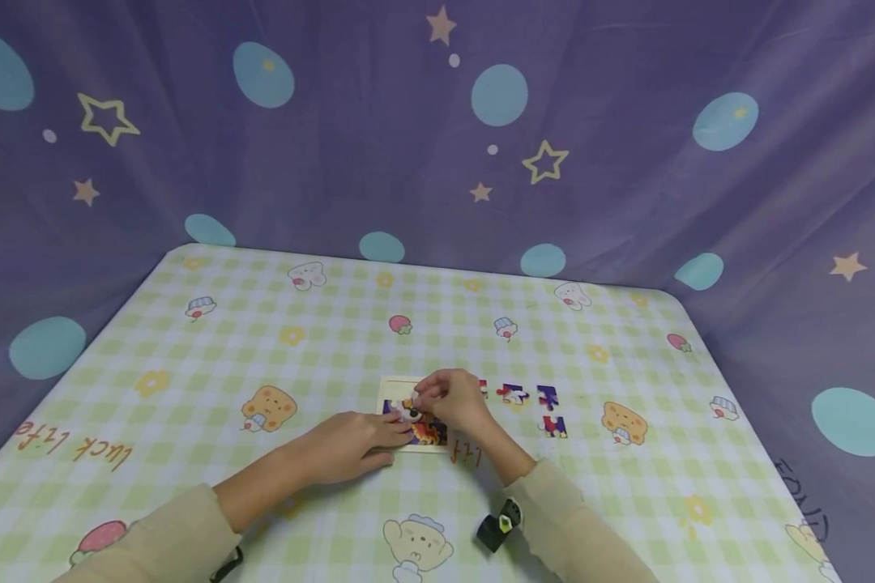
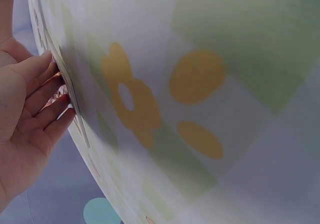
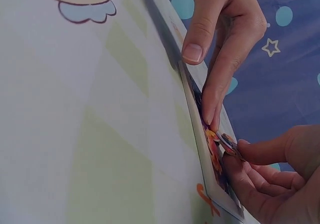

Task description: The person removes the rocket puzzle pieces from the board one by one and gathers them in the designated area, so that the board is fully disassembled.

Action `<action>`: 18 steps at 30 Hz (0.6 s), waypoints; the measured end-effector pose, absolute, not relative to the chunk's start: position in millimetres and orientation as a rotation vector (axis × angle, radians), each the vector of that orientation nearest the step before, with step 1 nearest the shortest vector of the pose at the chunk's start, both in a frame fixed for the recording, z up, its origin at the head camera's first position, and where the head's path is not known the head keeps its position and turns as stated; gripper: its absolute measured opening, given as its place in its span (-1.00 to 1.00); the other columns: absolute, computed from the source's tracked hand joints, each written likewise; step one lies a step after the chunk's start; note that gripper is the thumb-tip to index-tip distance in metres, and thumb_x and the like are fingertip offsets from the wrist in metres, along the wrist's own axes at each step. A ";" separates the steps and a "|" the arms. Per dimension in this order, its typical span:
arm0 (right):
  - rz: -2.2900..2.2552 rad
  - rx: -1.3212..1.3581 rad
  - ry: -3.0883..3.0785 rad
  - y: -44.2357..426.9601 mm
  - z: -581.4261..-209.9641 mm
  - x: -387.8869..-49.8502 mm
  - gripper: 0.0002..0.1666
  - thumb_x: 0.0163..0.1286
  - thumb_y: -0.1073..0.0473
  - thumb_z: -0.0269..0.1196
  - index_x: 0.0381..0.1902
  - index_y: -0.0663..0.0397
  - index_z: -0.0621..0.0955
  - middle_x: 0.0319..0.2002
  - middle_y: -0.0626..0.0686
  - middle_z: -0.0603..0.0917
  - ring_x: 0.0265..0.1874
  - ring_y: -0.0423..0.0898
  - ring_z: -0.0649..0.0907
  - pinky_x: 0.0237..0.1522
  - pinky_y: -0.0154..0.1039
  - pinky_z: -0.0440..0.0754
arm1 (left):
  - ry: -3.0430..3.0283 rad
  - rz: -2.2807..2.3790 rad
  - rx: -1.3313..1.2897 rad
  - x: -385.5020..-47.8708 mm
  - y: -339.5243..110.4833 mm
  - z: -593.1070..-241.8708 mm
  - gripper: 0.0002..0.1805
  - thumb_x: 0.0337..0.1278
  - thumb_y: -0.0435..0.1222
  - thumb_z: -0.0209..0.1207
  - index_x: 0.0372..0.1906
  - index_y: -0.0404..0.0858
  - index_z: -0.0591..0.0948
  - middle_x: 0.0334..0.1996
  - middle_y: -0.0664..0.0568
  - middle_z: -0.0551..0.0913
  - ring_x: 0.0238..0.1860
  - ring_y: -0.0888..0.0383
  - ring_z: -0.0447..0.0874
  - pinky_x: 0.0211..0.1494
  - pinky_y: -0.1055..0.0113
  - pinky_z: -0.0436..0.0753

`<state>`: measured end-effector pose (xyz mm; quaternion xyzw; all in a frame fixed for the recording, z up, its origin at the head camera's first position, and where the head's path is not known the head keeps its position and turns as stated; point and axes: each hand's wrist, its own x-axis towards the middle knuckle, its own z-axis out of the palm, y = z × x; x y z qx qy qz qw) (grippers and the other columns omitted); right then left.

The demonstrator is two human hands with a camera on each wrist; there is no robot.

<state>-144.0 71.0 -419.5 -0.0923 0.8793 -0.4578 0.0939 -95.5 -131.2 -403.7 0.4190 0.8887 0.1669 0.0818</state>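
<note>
A small jigsaw puzzle board [image 1: 397,388] with a cream frame lies flat on the table, partly filled with a colourful picture. My left hand [image 1: 352,447] rests at its left side, fingertips touching the assembled pieces; in the right wrist view those fingers [image 3: 220,86] look fairly straight. Over the upper right of the board, my right hand [image 1: 454,398] pinches a jigsaw piece [image 3: 229,145] between thumb and finger. That piece is tilted, with its lower edge close to the picture. The right hand hides part of the board in the head view.
Several loose jigsaw pieces [image 1: 513,394] lie right of the board, one partly behind the right hand. A green-and-white checked tablecloth [image 1: 335,324] with cartoon prints covers the table. A purple curtain [image 1: 379,162] hangs behind it. A black device [image 1: 497,526] is at the right wrist.
</note>
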 end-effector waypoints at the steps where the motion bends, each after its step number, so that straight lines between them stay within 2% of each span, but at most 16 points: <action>1: -1.358 -0.271 2.607 70.9 -419.7 -144.1 -0.91 0.15 0.26 0.39 -0.34 0.14 0.73 -0.46 0.09 0.78 -0.61 -0.29 0.62 -0.58 -0.45 0.54 | 2.655 0.499 1.252 -95.4 -131.1 -403.3 -0.62 0.28 -0.21 0.15 0.16 -0.18 0.59 0.20 0.02 0.60 0.28 0.00 0.53 0.27 0.04 0.57; 18: -1.349 -0.204 2.545 72.2 -414.6 -145.5 -0.90 0.17 0.25 0.39 -0.33 0.13 0.73 -0.45 0.09 0.78 -0.61 -0.28 0.63 -0.56 -0.45 0.56 | 2.655 0.521 1.267 -94.8 -130.8 -402.6 -0.63 0.28 -0.21 0.15 0.15 -0.19 0.60 0.19 0.01 0.61 0.27 0.00 0.54 0.27 0.05 0.57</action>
